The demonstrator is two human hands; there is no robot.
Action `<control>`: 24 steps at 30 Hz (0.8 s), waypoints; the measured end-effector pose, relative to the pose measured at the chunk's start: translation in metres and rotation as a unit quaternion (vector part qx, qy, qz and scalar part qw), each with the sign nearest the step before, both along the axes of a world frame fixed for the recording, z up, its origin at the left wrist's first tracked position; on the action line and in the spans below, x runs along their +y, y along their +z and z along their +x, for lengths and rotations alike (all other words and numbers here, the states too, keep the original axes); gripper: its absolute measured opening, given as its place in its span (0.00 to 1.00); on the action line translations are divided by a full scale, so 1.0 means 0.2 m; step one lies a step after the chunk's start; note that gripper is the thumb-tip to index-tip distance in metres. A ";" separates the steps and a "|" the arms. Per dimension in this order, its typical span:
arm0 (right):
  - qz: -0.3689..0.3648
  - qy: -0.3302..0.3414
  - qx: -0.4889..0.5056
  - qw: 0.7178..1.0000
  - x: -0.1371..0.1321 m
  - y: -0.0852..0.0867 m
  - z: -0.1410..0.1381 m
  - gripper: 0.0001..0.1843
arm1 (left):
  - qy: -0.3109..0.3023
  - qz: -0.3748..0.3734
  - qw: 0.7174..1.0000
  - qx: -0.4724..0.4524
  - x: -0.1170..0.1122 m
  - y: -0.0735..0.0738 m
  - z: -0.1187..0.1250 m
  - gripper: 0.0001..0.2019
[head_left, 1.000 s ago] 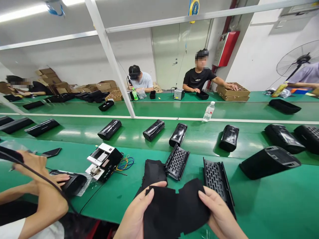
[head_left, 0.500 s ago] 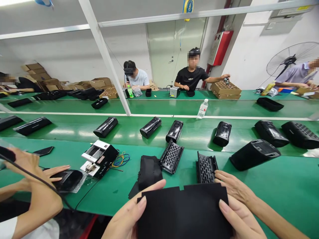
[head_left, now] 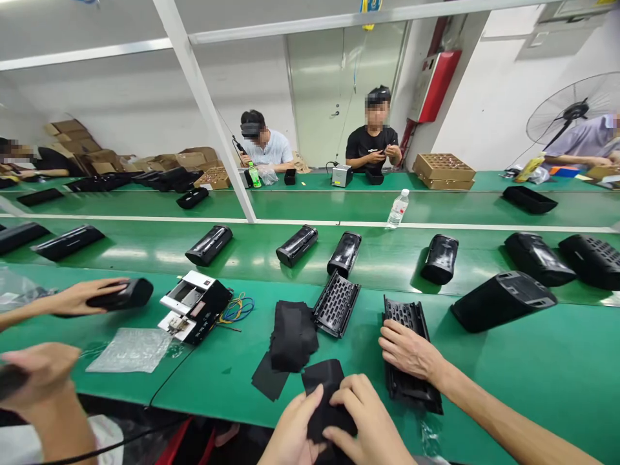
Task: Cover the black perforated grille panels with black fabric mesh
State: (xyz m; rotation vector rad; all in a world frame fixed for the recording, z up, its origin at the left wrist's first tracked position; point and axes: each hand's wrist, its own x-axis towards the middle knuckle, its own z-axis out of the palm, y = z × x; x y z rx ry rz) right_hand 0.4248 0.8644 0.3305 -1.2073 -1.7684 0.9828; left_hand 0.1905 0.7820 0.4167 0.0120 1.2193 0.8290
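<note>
Head view: left hand (head_left: 296,426) and right hand (head_left: 364,416), grips closed, pinch one thin, bent, matte-black sheet (head_left: 323,376) at the near edge of the green bench (head_left: 230,378). Its handling looks unfinished; a loose pile of flat black sheets (head_left: 290,332) lies beyond, untouched.

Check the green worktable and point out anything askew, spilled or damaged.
One loose black sheet juts out at an angle from the near left side of the uneven stack of black sheets, breaking its outline. I see no spill or evident damage.
</note>
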 end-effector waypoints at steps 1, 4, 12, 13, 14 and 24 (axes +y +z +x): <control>0.013 0.035 -0.020 0.999 0.05 -0.01 0.04 0.08 | 0.000 0.003 1.000 -0.004 0.00 0.00 0.00 0.10; 0.031 0.083 -0.050 0.995 0.12 -0.03 0.10 0.09 | 0.007 0.029 0.999 -0.027 0.01 0.00 -0.01 0.09; -0.016 0.065 0.024 0.997 0.10 -0.05 0.04 0.09 | -0.047 0.109 0.992 -0.042 0.00 0.00 -0.04 0.14; -0.036 0.056 0.054 0.996 0.10 -0.03 0.05 0.09 | -0.053 0.108 0.992 -0.039 0.01 0.00 -0.05 0.14; -0.059 0.046 0.086 0.994 0.11 -0.02 0.05 0.09 | -0.059 0.104 0.992 -0.035 0.01 -0.01 -0.06 0.15; -0.079 0.073 0.052 0.993 -0.09 0.19 -0.31 0.03 | -0.055 0.059 0.995 0.063 0.04 -0.04 -0.07 0.14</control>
